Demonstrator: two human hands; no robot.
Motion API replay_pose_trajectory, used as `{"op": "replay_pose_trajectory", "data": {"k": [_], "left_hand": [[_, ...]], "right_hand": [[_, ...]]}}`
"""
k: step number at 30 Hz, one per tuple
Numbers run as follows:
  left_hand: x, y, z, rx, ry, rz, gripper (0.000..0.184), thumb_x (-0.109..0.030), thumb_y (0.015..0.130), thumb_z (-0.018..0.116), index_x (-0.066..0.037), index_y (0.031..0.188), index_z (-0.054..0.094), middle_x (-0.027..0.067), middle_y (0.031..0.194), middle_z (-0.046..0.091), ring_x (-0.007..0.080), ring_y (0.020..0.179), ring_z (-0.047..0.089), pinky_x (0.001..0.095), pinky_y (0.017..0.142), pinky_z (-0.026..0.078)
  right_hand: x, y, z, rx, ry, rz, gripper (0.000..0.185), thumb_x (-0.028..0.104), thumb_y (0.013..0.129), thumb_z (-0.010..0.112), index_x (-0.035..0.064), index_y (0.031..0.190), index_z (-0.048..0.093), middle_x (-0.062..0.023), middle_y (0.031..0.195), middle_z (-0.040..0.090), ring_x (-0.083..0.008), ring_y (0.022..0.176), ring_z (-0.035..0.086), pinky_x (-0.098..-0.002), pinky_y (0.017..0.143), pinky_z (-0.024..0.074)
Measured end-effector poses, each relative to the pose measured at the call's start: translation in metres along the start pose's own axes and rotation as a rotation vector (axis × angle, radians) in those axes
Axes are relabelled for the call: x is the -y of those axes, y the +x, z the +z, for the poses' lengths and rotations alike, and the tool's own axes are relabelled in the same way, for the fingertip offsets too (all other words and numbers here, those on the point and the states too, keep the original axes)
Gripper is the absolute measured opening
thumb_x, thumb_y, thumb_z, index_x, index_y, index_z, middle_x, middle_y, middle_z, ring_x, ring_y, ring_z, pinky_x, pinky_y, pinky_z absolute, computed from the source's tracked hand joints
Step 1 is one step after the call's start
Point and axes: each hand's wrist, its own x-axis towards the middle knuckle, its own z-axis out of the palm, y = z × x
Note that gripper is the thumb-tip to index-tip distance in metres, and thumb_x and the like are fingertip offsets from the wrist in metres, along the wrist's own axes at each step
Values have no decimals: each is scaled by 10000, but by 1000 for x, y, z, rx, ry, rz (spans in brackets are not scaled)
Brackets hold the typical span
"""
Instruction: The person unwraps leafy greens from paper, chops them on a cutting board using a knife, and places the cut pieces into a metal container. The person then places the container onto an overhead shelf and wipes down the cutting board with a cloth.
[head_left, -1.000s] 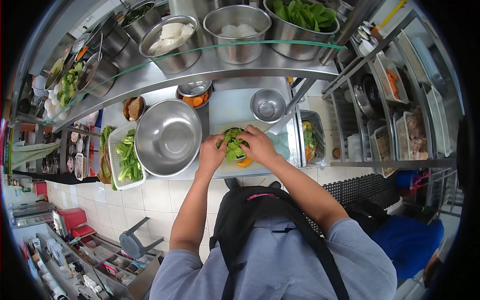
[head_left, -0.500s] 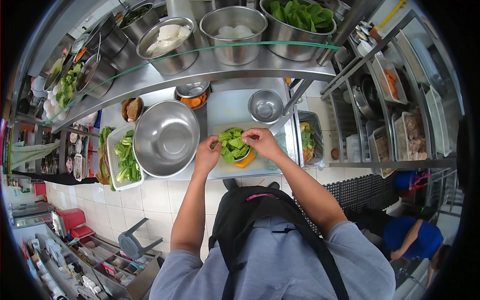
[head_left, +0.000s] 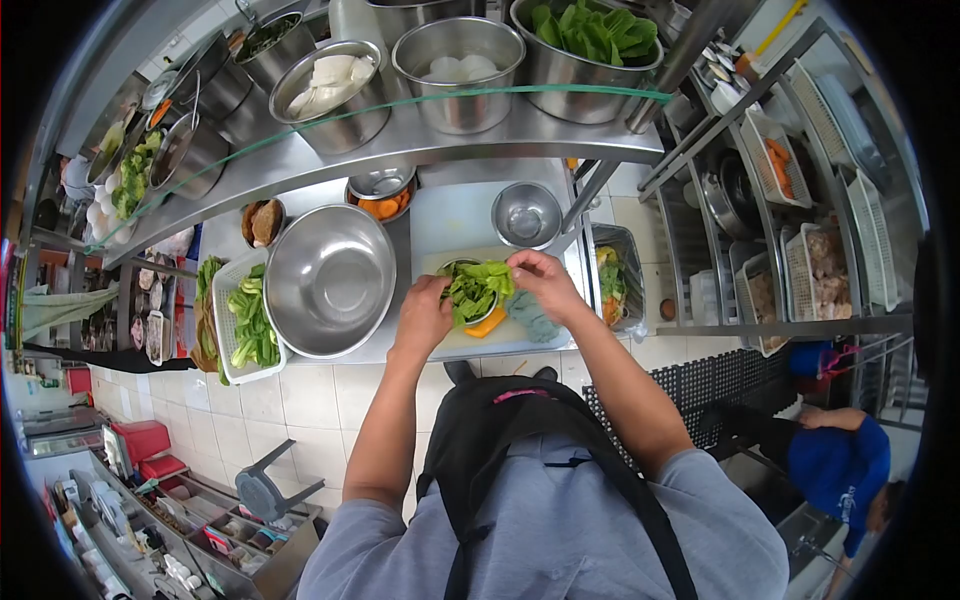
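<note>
A small metal bowl (head_left: 494,308) heaped with green leaves (head_left: 468,292) stands on the cutting board (head_left: 450,212). My left hand (head_left: 428,312) is at the bowl's left side, fingers curled against the leaves; whether it grips any is hidden. On the right, my right hand (head_left: 543,283) pinches a green leaf (head_left: 497,275) at the bowl's upper right edge. An orange piece (head_left: 486,323) lies just below the bowl, beside a bluish-green cloth (head_left: 532,318).
A large metal bowl (head_left: 330,280) and a white basket of greens (head_left: 238,318) stand left. An empty small bowl (head_left: 526,214) is behind my right hand. Metal pots line the shelf (head_left: 420,145) above. A co-worker (head_left: 840,465) bends at the lower right.
My right hand has moved right and a little up, lifting a leaf at the bowl's edge. My left hand has come back against the leaves. The co-worker has shifted right.
</note>
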Motion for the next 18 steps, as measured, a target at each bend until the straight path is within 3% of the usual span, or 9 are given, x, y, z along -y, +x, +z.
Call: {"op": "replay_pose_trajectory", "data": {"k": [3,5,8,12,14,15,17,18], "left_hand": [[-2,0,-6,15,-64,-43,388,-20,858,714,-34,1238,638,195,1207,642,417,1076,644,466,932,528],[-3,-1,-10,46,-93,-101,432,-35,861,718,-45,1278,608,197,1229,626,417,1103,633,464,951,522],[-5,-2,-13,21,-49,-46,515,-106,873,747,-60,1351,562,200,1273,597,414,1132,611,472,983,507],[-29,-1,-16,-8,49,47,589,-220,867,799,-54,1383,569,198,1287,598,400,1156,596,480,994,496],[-30,-1,-13,7,115,64,606,-251,864,810,-53,1387,578,195,1281,604,399,1154,596,479,991,498],[-26,1,-6,-46,115,65,561,-241,858,814,-50,1346,611,192,1276,609,395,1153,600,472,996,498],[-19,6,2,-96,117,71,517,-231,852,817,-48,1304,644,189,1271,613,392,1151,603,466,1001,499],[-16,9,3,-73,113,26,442,-196,847,814,-35,1233,674,187,1260,620,389,1148,608,462,1004,499]], "right_hand": [[7,-13,-23,7,152,61,168,57,990,663,43,1157,663,-22,1089,691,-132,1020,652,-310,914,534],[22,-29,-37,55,468,-74,200,76,994,658,57,1192,637,-58,1150,698,-197,1086,674,-370,966,546],[44,-59,-78,-55,493,-153,212,125,1000,660,76,1203,626,-82,1175,703,-245,1112,685,-455,986,553],[52,-89,-159,-169,463,-177,184,138,1015,642,86,1192,643,-83,1185,703,-230,1109,685,-463,996,548],[24,-92,-206,-555,125,58,267,109,989,666,71,1252,637,-110,1210,706,-260,1121,691,-438,986,561],[10,-98,-218,-560,128,53,267,109,989,666,71,1252,637,-110,1210,706,-260,1121,691,-438,986,561],[-20,-108,-234,-752,-1468,216,415,103,969,676,37,1371,597,-144,1186,708,-291,1075,696,-398,967,566],[-36,-107,-240,-762,-1470,-159,437,97,947,693,35,1374,626,-169,1181,710,-336,1006,696,-374,929,564]]}}
